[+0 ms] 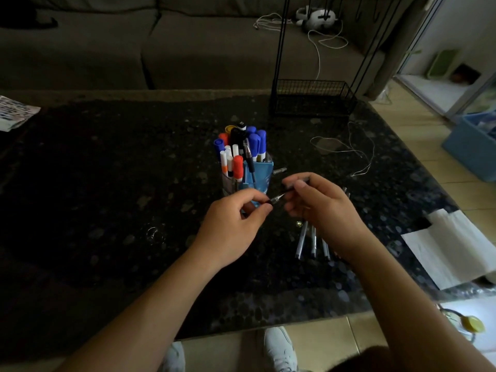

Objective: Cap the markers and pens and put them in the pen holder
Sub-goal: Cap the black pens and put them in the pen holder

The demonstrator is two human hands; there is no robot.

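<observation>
A blue and clear pen holder stands mid-table, packed with several capped markers in blue, orange, white and black. Just in front of it my right hand grips a black pen whose bare tip points left. My left hand pinches a small dark cap right at that tip. Three clear-barrelled pens lie on the table under my right wrist. A loose silver cap lies right of the holder.
The dark speckled table carries a black wire rack at the back, a thin white cable to the right, white paper at the right edge and a printed sheet far left. A sofa stands behind.
</observation>
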